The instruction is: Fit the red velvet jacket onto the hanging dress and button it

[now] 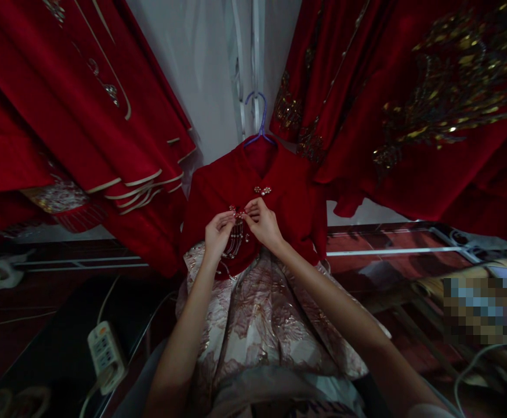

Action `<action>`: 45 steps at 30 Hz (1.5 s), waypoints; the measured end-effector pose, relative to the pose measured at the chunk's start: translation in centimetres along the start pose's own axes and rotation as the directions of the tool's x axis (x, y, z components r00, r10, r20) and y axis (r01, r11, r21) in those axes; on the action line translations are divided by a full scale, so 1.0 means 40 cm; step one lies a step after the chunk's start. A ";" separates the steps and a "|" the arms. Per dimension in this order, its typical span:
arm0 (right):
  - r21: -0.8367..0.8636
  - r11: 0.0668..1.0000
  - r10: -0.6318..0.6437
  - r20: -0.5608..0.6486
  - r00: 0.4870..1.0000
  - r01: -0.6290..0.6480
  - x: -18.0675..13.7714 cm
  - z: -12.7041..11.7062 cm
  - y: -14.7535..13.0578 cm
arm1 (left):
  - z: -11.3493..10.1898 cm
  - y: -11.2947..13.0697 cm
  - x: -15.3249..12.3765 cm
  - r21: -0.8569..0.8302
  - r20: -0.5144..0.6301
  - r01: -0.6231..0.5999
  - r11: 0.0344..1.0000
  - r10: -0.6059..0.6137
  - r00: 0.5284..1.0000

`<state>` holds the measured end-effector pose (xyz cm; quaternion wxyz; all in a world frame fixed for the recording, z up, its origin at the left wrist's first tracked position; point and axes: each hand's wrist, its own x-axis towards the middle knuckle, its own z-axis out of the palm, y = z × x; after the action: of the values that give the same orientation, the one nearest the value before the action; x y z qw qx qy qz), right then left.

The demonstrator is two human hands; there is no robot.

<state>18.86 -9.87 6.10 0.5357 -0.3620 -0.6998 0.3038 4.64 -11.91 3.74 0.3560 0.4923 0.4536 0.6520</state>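
Note:
A red top (218, 174) with a V neck hangs in front of me on a purple hanger (262, 122). Below it spreads a pale, shiny skirt with a flower pattern (253, 313). My left hand (218, 232) and my right hand (262, 223) meet at the front of the top, fingertips pinched on a beaded ornament (237, 216). Strands of beads (236, 241) dangle from it between the hands. Just above sits a small jewelled clasp (263, 190), untouched. Exactly how each fingertip grips the ornament is too small to make out.
Red garments with pale trim (105, 128) hang at left, and red ones with gold sequins (436, 87) at right. A white power strip (105, 354) lies on a dark surface at lower left. White rack bars (393, 251) run low behind the clothes.

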 end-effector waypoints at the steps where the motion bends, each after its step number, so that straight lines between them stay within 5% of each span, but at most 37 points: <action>1: -0.003 1.000 -0.008 -0.007 1.000 0.008 0.000 0.001 0.001 | 0.000 0.002 0.001 0.002 0.006 -0.003 1.000 0.003 1.000; 12: -0.066 0.995 -0.076 -0.024 0.997 0.074 0.001 0.014 0.003 | -0.004 -0.005 0.008 0.109 -0.050 -0.025 0.994 0.031 0.998; 18: -0.049 0.999 -0.025 -0.030 0.999 0.023 0.002 0.008 -0.005 | -0.015 0.013 0.021 0.189 0.120 -0.113 0.975 0.092 0.989; 22: -0.031 0.999 0.038 0.090 0.995 -0.035 -0.009 -0.042 -0.007 | -0.014 0.001 -0.012 0.167 0.119 -0.067 0.984 0.047 0.992; 28: -0.304 0.952 0.126 0.273 0.954 -0.039 -0.086 -0.143 0.037 | 0.004 -0.068 -0.117 0.386 0.113 0.018 0.922 -0.066 0.991; 34: -0.456 0.890 0.194 0.374 0.907 -0.003 -0.128 -0.150 0.077 | 0.041 -0.093 -0.144 0.476 0.180 -0.020 0.879 -0.075 0.981; 45: -0.253 0.962 0.181 0.301 0.936 -0.105 -0.128 -0.129 0.102 | 0.061 -0.134 -0.135 0.376 0.051 0.057 0.925 -0.082 0.995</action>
<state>25.43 -11.69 1.31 0.3447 -0.4183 -0.7800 0.3127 8.51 -14.46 -2.76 0.2933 0.5560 0.5746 0.5241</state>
